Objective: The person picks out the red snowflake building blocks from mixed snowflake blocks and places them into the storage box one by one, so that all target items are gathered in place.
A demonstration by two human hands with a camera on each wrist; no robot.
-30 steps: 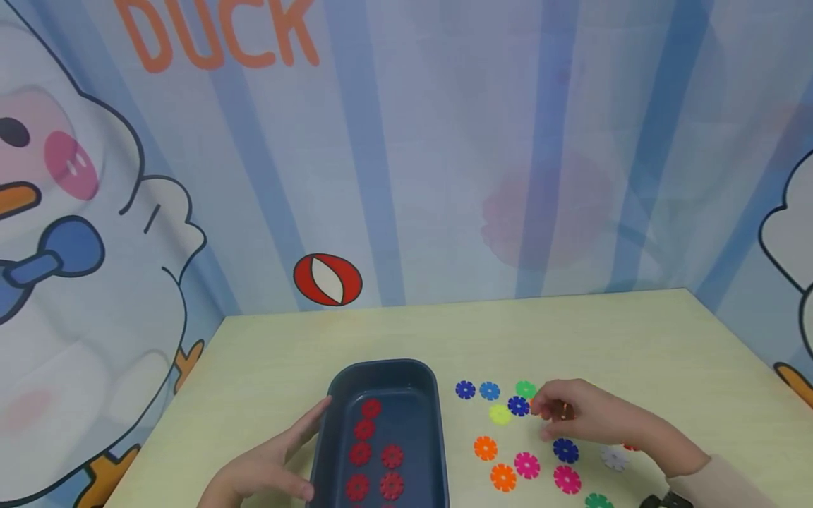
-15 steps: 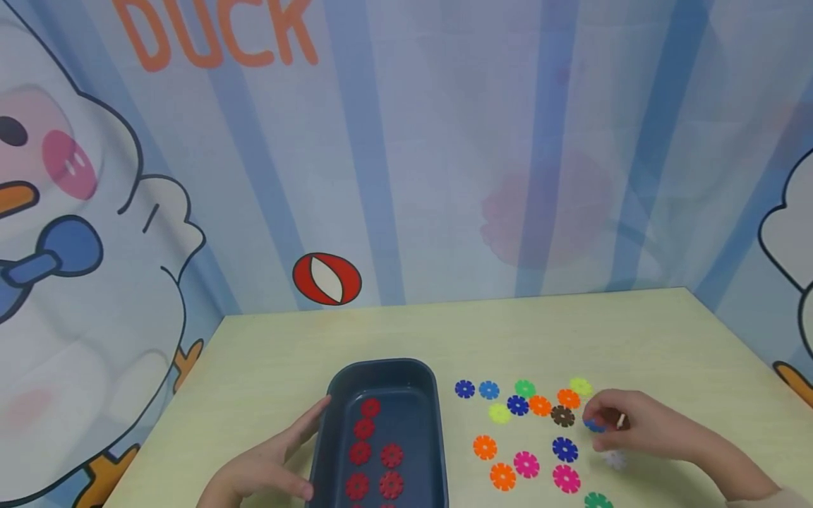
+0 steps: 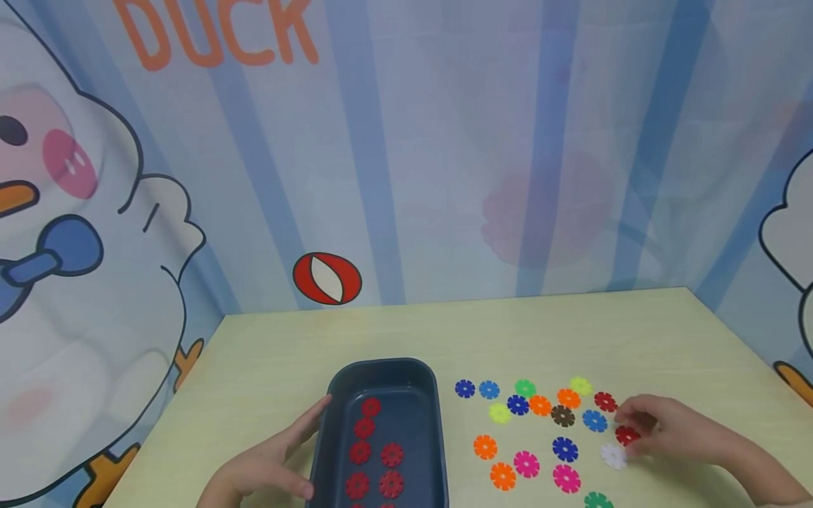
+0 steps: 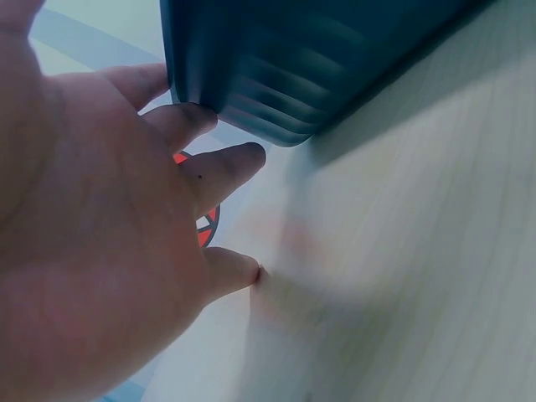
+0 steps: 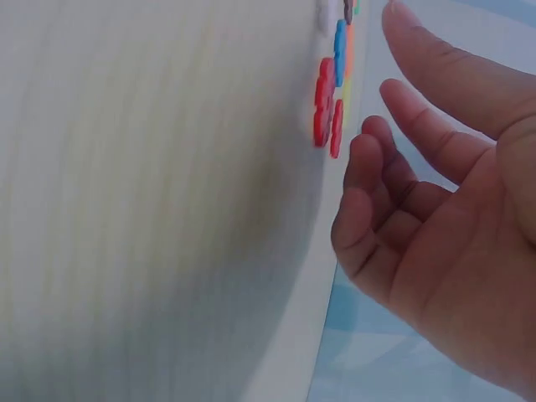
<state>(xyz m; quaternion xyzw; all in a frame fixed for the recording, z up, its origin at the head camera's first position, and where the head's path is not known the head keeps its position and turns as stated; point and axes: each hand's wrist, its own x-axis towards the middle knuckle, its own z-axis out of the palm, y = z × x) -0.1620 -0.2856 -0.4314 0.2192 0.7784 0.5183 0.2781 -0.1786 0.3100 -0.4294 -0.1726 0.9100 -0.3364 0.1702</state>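
My left hand rests its fingers against the left side of a dark blue tray. In the left wrist view those fingers are extended at the tray's ribbed outer wall. Several red flower-shaped plastic discs lie inside it. At the right, my right hand hovers with bent fingers over a red disc, its fingertips right at the disc. Another red disc lies just beyond. A white disc is near the thumb. The right wrist view shows nothing in the hand, thumb and fingers apart.
Between tray and right hand lie several more discs, among them light blue, brown, orange, pink and dark green. The pale table ends at a striped cartoon backdrop.
My right hand has moved right across the discs, uncovering orange, brown, yellow, light blue and red ones. The left hand and the tray stay as they were.
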